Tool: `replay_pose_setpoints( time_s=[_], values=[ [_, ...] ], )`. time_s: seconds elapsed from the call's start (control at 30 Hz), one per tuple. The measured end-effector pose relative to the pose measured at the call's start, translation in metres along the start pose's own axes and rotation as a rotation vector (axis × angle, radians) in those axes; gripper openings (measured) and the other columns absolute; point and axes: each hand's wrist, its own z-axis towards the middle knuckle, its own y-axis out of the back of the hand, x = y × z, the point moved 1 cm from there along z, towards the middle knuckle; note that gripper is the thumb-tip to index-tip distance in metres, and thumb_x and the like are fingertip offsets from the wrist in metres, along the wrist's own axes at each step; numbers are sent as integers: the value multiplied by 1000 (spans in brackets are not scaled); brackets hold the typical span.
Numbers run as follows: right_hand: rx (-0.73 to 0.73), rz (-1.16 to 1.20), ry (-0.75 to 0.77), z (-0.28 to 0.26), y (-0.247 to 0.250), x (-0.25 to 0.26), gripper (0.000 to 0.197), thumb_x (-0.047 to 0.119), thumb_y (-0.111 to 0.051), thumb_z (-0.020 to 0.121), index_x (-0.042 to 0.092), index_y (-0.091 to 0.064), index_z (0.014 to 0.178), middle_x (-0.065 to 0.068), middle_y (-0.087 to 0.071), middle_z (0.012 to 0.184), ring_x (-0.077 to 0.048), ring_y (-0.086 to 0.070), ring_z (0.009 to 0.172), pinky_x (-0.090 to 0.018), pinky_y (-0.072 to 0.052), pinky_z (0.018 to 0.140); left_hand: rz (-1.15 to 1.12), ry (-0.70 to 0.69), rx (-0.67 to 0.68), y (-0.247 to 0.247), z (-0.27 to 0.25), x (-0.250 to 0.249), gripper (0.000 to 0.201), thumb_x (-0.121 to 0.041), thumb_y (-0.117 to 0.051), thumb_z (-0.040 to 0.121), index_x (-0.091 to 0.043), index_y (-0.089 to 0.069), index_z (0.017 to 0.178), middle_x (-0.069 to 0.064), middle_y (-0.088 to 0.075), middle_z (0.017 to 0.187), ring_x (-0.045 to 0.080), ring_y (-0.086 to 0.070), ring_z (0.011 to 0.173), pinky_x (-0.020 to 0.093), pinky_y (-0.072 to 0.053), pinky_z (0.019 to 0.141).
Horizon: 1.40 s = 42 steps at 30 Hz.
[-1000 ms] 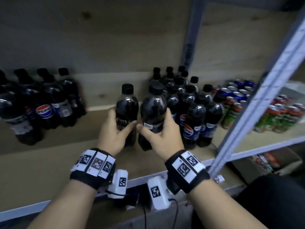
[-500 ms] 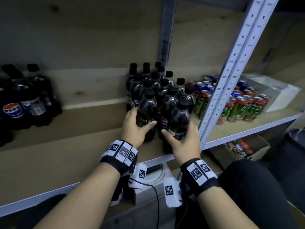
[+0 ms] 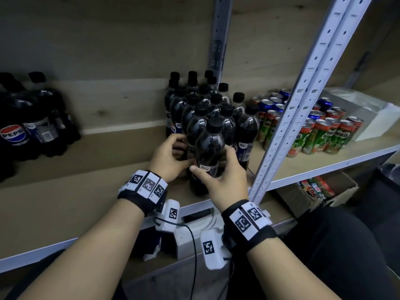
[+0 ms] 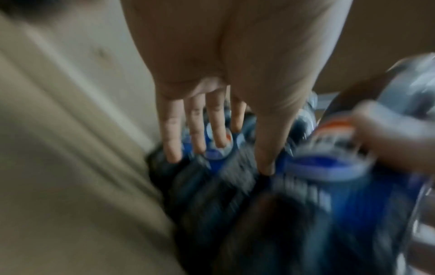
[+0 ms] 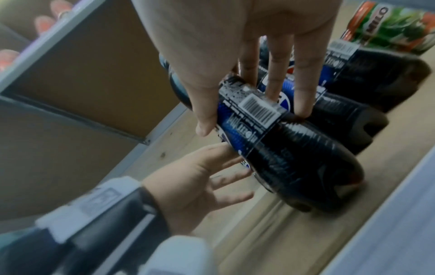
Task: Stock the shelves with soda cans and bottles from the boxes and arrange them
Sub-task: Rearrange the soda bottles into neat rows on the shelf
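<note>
- Thumb and fingers of the right hand (image 3: pixel 220 176) wrap the label band of the front bottle (image 3: pixel 208 148), thumb on the near side, fingers behind; the wrist view shows the same clasp just by the barcode.
- Front bottle stands upright on the shelf board (image 3: pixel 75 198), long axis vertical, black cap up, base near the front edge, touching the bottles behind it.
- Left hand (image 3: pixel 171 156) lies beside it to the left, fingers extended and relaxed against the neighbouring bottles (image 3: pixel 199 118), holding nothing; its thumb nearly meets the right thumb at the label.
- Both forearms reach forward and up from below the shelf, each wrist wearing one black band with white marker tiles.
- Cluster of dark cola bottles counts roughly fifteen, all upright, caps up; the back rows overlap too much for an exact count.
- Shrink-wrapped Pepsi pack (image 3: pixel 32 126) sits well apart at the left.
- Green Milo cans (image 3: pixel 320 137) and blue cans (image 3: pixel 272 102) stand to the right, either side of the white upright (image 3: pixel 303 100).
</note>
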Motion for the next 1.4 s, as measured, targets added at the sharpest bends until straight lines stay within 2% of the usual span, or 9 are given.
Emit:
replay_pose_setpoints(
  time_s=[0.17,0.37,0.43,0.5,0.6,0.97,1.07,1.17,1.4],
  values=[
    [-5,-108,-8,1,-16,5,77,51,-88,72,29,-49,135,15,-67,120,-6,-64,107,-25,-52,92,192,-13,-114,63,-22,2,48,-28,-85,78,-27,-60,119,-8,-68,100,12,-65,93,30,-53,86],
    [-92,-82,43,-16,-7,5,68,48,-87,75,22,-49,124,5,-56,120,-11,-57,105,-12,-47,88,236,16,-225,111,-51,3,39,-29,-85,78,-31,-61,108,-10,-66,90,14,-64,82,34,-55,83],
    [-159,-53,125,-31,1,11,54,42,-82,83,18,-52,120,0,-56,115,-15,-56,101,-21,-49,87,280,25,-201,120,-61,-1,38,-29,-84,79,-26,-62,110,-7,-67,93,15,-64,82,34,-55,82],
    [-101,-15,154,-42,5,25,46,35,-80,86,20,-53,120,4,-60,109,-14,-60,98,-33,-52,86,326,47,-170,129,-71,-6,40,-31,-84,79,-23,-63,113,-5,-66,100,13,-61,80,31,-52,76],
    [144,34,140,-46,-14,56,52,34,-79,86,28,-53,130,11,-63,110,-6,-61,102,-26,-50,87,375,129,-202,151,-85,-6,45,-38,-84,79,-25,-62,115,-5,-63,108,14,-62,85,26,-42,72],
    [591,184,74,34,-256,168,59,34,-81,83,24,-50,133,12,-60,96,-16,-64,96,-37,-53,91,500,425,-789,351,-113,36,64,-37,-85,75,-10,-54,123,9,-65,119,29,-62,111,41,-52,94],
    [615,157,19,60,-329,180,70,31,-84,81,14,-47,138,11,-58,91,-16,-62,95,-28,-49,85,413,501,-807,391,-100,71,72,-29,-84,76,-9,-43,133,13,-61,120,33,-60,114,45,-52,96],
    [589,67,11,75,-386,181,92,44,-90,70,8,-43,141,-7,-61,121,-27,-63,113,-36,-52,96,290,473,-768,404,-83,103,69,-16,-81,81,-12,-41,137,7,-56,118,24,-59,107,30,-45,87],
    [497,-55,64,79,-425,168,85,40,-81,83,8,-30,143,-21,-42,141,-41,-51,126,-46,-50,103,239,348,-735,396,-47,139,57,-33,-92,68,-24,-60,115,-4,-69,98,7,-64,82,33,-53,84]
  ],
)
